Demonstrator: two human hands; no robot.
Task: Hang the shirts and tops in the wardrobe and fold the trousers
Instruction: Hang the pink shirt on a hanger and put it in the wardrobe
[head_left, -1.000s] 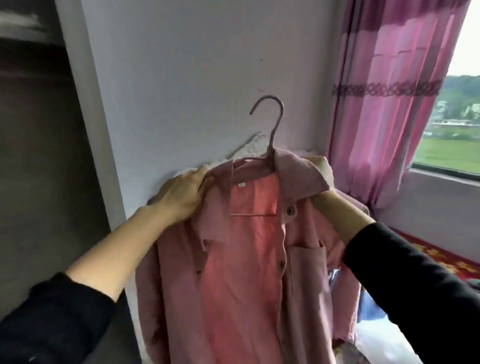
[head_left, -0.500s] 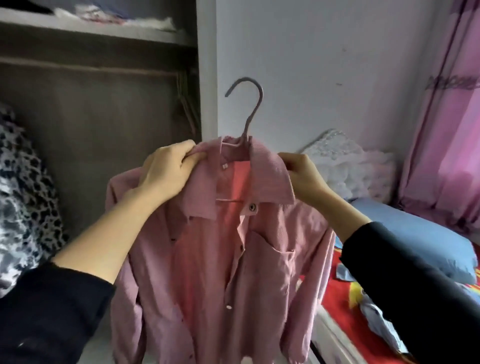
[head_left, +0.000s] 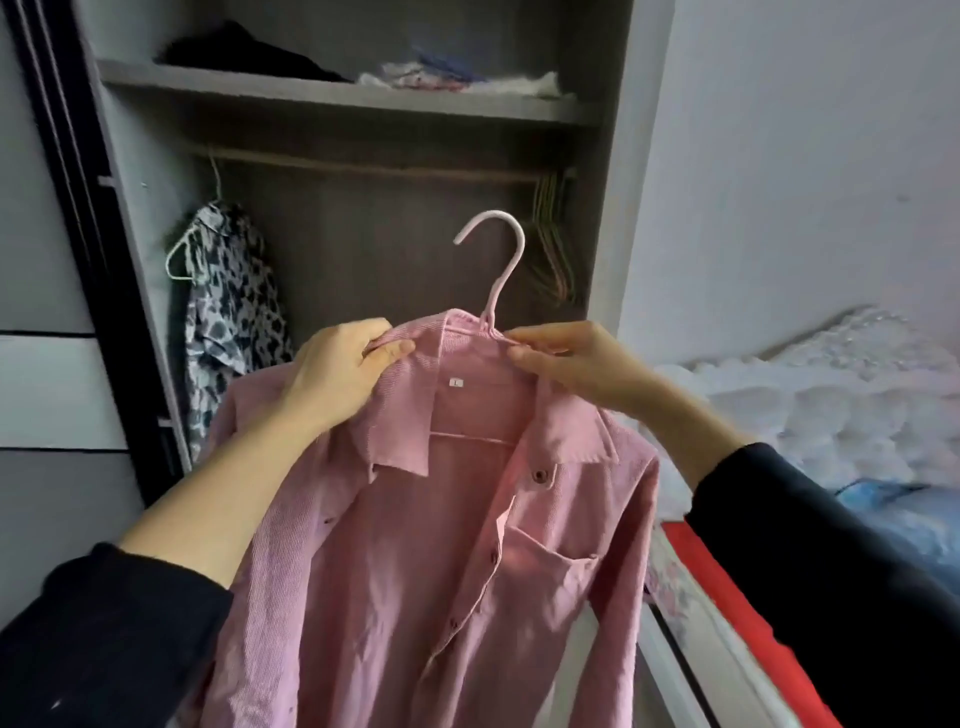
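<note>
shirt (head_left: 441, 571) on hanger (head_left: 505, 280), collar (head_left: 467, 358) pinched between left hand (head_left: 332, 376), right hand (head_left: 582, 369), perhaps hanger too

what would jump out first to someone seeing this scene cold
A pink shirt on a pink hanger fills the centre, held at the collar by the left hand and right hand before the open wardrobe. Behind it, a patterned top hangs at the left of the rail and bare hangers bunch at its right.
</note>
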